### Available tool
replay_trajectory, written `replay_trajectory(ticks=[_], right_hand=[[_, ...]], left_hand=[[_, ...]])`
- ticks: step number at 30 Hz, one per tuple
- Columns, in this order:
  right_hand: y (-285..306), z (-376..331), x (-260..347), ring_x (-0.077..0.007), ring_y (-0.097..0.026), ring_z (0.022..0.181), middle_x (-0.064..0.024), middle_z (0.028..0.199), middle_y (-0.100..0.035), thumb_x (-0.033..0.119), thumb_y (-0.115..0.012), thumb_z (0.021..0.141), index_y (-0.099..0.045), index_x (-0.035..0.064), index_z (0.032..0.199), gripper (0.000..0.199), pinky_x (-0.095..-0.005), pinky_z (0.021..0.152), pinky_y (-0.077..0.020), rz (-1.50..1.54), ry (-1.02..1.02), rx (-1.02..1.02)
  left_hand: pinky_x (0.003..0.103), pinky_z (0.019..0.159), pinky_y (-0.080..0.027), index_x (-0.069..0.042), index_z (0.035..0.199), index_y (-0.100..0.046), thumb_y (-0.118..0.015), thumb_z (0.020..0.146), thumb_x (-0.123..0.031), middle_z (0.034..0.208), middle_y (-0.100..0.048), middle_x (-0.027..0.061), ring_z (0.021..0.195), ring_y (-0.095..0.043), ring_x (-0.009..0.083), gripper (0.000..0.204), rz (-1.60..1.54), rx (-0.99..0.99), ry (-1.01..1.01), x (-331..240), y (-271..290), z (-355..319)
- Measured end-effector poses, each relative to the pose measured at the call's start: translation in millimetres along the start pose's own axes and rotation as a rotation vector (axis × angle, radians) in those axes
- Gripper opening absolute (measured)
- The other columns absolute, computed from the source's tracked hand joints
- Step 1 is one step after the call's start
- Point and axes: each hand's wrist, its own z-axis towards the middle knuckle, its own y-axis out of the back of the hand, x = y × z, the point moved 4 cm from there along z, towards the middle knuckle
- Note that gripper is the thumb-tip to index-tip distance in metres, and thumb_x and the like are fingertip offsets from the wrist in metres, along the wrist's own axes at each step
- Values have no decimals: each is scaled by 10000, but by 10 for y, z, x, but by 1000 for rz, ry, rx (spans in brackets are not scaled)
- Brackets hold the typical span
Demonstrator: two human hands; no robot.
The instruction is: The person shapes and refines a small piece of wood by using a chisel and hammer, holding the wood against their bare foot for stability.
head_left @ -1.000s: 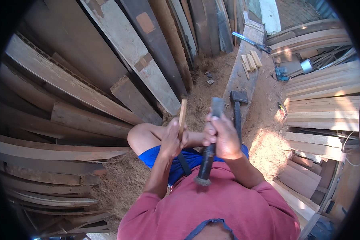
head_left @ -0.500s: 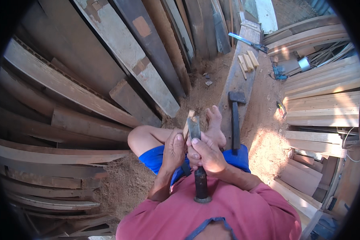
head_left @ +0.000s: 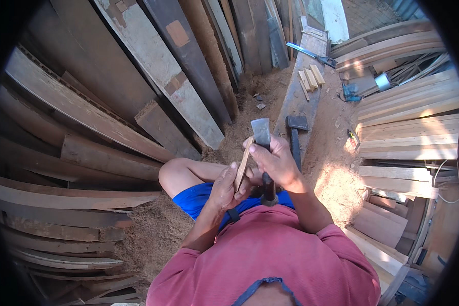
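Observation:
My left hand (head_left: 224, 187) is closed around the lower part of a slim wooden stick (head_left: 243, 164), which tilts up toward my right hand. My right hand (head_left: 279, 162) grips a chisel (head_left: 261, 133) near its wide metal blade, the edge pointing away from me. Below that hand the chisel's dark handle (head_left: 269, 189) runs back toward my shirt. The stick's upper end lies by my right fingers, beside the blade; whether they pinch it is hard to see. Just beyond my right hand, a dark-headed hammer (head_left: 296, 122) rests on a long plank (head_left: 289, 99).
Small pale wood blocks (head_left: 311, 77) and a handsaw (head_left: 311, 54) lie farther up the plank. A teal power tool (head_left: 350, 93) sits by stacked boards (head_left: 408, 135) on the right. Long boards (head_left: 163, 76) lean along the left. Sawdust (head_left: 158, 229) covers the ground.
My right hand has moved up and to the right with the chisel, shifting the handle's end off my chest. The wooden stick now shows along more of its length between my hands.

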Motion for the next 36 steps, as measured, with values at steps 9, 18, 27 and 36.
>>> replay_trajectory(ticks=[9, 18, 27, 36], right_hand=[[-86, -43, -314, -60, -426, 544, -10, 758, -491, 265, -466, 1002, -485, 56, 1182, 277, -239, 510, -420, 531, -169, -167], [-818, -369, -250, -84, -368, 467, 25, 640, -403, 219, -419, 1007, -467, 95, 1028, 135, -275, 493, -402, 845, -510, 151], [13, -542, 201, -66, -370, 441, 24, 630, -404, 257, -458, 1001, -455, 92, 1003, 164, -269, 437, -394, 704, -239, -87], [-771, -223, -138, -70, -398, 487, 23, 662, -441, 241, -442, 1002, -476, 79, 999, 166, -267, 465, -408, 888, -483, 150]], left_hand=[[209, 456, -368, -53, 937, -557, -411, 1022, -404, 597, -501, 21, 480, -451, 94, 389, 23, -81, -106, 15, 367, 351], [251, 592, -382, -91, 845, -505, -386, 1039, -343, 721, -461, -43, 665, -429, 56, 340, 643, -236, -355, -369, 405, 320], [209, 478, -319, -58, 859, -537, -416, 1025, -382, 618, -449, -4, 520, -399, 63, 383, 383, -267, -121, 302, 856, -465], [255, 572, -395, -33, 963, -582, -377, 1041, -314, 688, -507, 11, 629, -444, 79, 357, 575, -176, -483, -417, 452, 463]])
